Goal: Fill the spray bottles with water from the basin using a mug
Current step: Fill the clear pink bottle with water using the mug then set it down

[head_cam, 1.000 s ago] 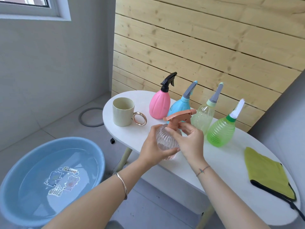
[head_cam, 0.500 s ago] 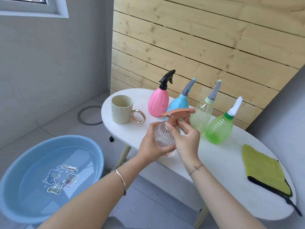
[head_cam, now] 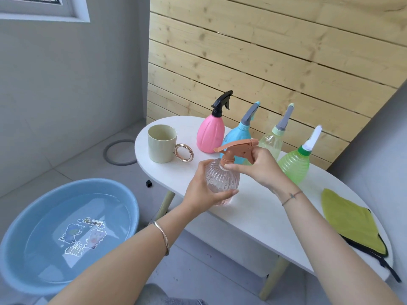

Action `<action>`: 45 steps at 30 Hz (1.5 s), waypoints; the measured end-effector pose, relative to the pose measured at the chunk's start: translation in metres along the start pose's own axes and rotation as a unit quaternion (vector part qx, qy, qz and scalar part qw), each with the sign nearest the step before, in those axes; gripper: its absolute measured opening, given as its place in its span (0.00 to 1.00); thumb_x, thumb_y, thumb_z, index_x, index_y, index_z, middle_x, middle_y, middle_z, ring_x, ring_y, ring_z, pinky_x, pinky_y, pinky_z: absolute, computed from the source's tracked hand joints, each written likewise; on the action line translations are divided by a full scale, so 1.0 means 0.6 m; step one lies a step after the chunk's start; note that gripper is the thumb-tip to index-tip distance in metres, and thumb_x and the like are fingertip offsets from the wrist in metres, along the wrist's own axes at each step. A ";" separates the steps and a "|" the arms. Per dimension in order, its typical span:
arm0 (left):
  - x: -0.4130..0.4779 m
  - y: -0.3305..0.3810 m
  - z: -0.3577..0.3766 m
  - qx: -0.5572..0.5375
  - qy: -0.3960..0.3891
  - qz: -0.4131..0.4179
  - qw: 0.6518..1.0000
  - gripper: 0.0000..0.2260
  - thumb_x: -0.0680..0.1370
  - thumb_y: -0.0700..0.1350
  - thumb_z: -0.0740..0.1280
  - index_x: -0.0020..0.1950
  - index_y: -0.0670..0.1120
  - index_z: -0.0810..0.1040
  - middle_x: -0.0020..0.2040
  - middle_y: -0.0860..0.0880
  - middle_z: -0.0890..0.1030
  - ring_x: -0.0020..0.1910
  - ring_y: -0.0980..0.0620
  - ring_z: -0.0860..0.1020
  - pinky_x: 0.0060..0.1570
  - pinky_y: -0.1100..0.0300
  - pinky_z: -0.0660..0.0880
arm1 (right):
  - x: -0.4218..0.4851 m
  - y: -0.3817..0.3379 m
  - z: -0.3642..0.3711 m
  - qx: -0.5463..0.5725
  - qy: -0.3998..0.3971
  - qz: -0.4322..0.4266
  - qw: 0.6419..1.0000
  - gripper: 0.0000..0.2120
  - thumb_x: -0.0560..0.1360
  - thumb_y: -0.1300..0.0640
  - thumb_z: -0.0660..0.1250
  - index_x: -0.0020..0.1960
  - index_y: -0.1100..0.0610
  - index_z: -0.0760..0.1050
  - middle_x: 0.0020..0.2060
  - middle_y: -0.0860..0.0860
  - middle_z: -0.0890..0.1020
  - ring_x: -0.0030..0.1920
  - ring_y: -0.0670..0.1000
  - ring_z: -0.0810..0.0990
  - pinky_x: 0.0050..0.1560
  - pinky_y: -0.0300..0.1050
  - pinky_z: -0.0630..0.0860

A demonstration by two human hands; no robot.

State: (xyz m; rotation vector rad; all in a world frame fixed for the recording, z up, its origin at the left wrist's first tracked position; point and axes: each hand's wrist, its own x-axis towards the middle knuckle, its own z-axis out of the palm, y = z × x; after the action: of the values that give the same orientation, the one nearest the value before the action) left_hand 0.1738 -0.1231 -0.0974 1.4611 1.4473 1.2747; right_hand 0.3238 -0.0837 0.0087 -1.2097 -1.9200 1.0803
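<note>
- L hand wraps clear bottle round its body, near desk front edge.
- R hand grips its orange spray head, thumb at collar.
- Mug upright on desk's left end, apart from both hands.
- Basin w/ water on floor, left of desk.

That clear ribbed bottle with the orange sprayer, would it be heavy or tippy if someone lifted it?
Probably light: the clear bottle looks empty, with no water line visible. Its ribbed sides likely give the left hand a sure hold. The big orange sprayer up top may make it prone to tipping.
</note>
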 end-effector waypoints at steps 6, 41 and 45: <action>0.003 -0.001 0.003 0.008 0.010 0.007 1.000 0.38 0.63 0.56 0.82 0.63 0.59 0.62 0.61 0.59 0.75 0.60 0.59 0.73 0.57 0.63 0.69 | 0.008 0.016 0.050 -0.005 0.138 -0.037 0.990 0.12 0.63 0.56 0.80 0.43 0.52 0.81 0.40 0.46 0.84 0.43 0.44 0.82 0.49 0.37 0.77; 0.066 -0.002 -0.061 0.126 -0.228 0.016 0.965 0.43 0.64 0.46 0.83 0.73 0.52 0.63 0.61 0.56 0.74 0.60 0.57 0.73 0.54 0.68 0.67 | 0.028 0.020 -0.012 0.036 -0.105 -0.025 0.993 0.15 0.70 0.67 0.73 0.55 0.57 0.79 0.52 0.53 0.84 0.54 0.45 0.82 0.55 0.35 0.75; 0.070 -0.018 -0.050 0.115 -0.205 0.029 0.972 0.44 0.57 0.57 0.81 0.68 0.57 0.65 0.60 0.55 0.78 0.60 0.54 0.76 0.59 0.60 0.72 | 0.022 0.041 0.006 0.063 -0.029 -0.063 0.996 0.16 0.68 0.68 0.74 0.50 0.52 0.79 0.46 0.45 0.85 0.52 0.46 0.82 0.60 0.40 0.76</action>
State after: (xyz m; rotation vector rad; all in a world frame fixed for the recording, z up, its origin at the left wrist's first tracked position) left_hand 0.1373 -0.0851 -0.0931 1.8052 1.3073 0.7885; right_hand 0.3258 -0.0664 -0.0132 -0.9845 -1.9123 1.1610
